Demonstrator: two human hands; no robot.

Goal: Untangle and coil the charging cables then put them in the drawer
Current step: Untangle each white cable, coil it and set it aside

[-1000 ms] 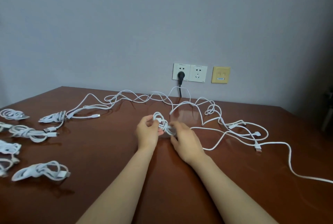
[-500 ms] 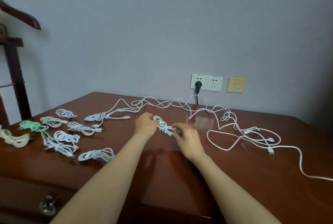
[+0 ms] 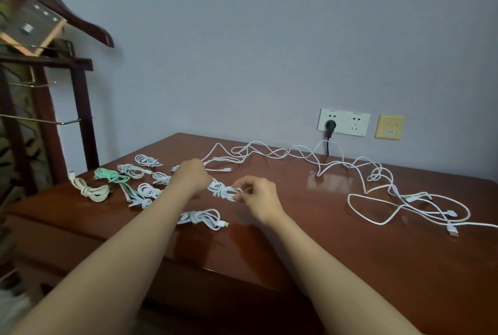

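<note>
A coiled white cable (image 3: 223,190) hangs just above the brown wooden dresser top (image 3: 310,227), held between both hands. My left hand (image 3: 192,177) grips its left end and my right hand (image 3: 260,196) pinches its right end. Several coiled cables lie to the left: white bundles (image 3: 147,161), a mint green one (image 3: 109,174) and a cream one (image 3: 91,190). Another white coil (image 3: 202,217) lies near the front edge under my left forearm. A long tangle of loose white cables (image 3: 377,189) sprawls across the right and back of the top.
A black plug (image 3: 330,126) sits in a white wall socket (image 3: 343,121), beside a yellow wall plate (image 3: 389,127). A dark wooden clothes stand (image 3: 67,78) rises at the left. The dresser front below the near edge is in shadow.
The view has swung left and the hands carried the coiled cable leftward toward the row of coiled bundles. Both hands keep hold of it.
</note>
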